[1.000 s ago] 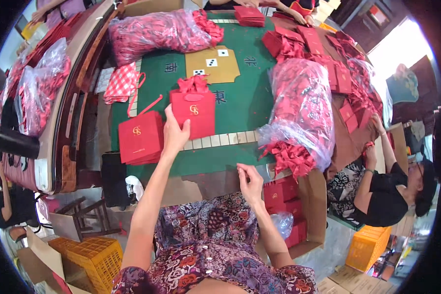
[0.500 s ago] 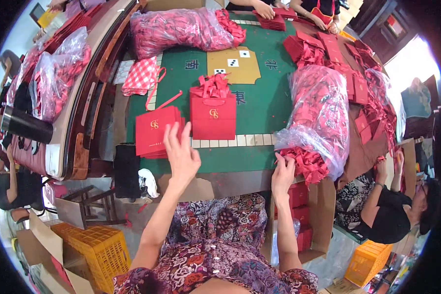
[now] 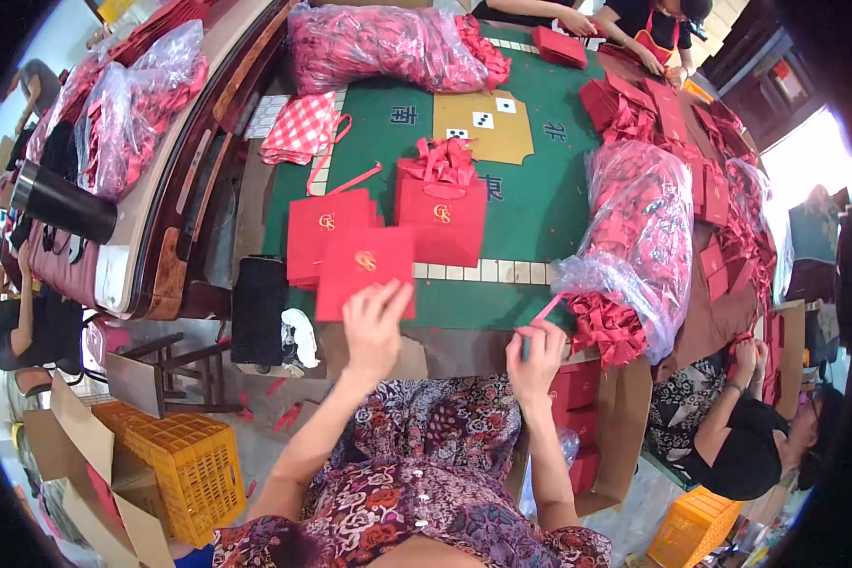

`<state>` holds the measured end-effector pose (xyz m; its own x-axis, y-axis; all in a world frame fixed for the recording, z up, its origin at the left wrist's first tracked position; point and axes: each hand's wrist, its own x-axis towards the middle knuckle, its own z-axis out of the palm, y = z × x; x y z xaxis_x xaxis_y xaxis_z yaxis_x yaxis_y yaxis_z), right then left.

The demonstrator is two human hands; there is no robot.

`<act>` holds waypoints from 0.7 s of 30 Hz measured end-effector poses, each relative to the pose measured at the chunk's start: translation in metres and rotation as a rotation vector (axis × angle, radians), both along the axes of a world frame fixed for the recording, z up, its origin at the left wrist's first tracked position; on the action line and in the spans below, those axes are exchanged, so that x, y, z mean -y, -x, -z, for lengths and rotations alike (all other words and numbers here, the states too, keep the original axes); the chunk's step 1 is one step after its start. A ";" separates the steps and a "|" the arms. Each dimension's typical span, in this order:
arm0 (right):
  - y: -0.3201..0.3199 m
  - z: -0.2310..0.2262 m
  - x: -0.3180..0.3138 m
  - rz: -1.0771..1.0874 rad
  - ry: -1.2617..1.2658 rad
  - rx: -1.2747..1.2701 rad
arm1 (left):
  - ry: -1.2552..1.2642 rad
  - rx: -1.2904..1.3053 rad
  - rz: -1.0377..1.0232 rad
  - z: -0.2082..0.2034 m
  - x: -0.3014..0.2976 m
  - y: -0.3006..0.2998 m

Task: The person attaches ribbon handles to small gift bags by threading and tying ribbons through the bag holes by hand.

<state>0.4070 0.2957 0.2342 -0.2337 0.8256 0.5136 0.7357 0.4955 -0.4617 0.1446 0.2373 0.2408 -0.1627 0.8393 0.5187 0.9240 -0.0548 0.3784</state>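
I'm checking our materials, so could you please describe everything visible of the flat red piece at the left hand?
The flat red piece looks like stiff paper, roughly square, with a gold emblem above its middle. In this view it overlaps the lower right of a stack of similar pieces, near the front of the green tabletop. The left hand touches its lower part; its underside is hidden.

Green tabletop (image 3: 535, 204) with a mustard panel (image 3: 502, 144), bearing a clear bag of red ribbons (image 3: 379, 47) at far left; a second ribbon bag (image 3: 639, 204) at right; a checked pouch (image 3: 298, 130); stacked flat gift bags (image 3: 327, 210); and, beside these, a ribbon-topped gift bag (image 3: 442, 235).
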 end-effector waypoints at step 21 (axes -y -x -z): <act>0.048 -0.002 0.014 -0.050 0.429 -0.317 | 0.150 0.159 0.165 0.036 -0.011 -0.052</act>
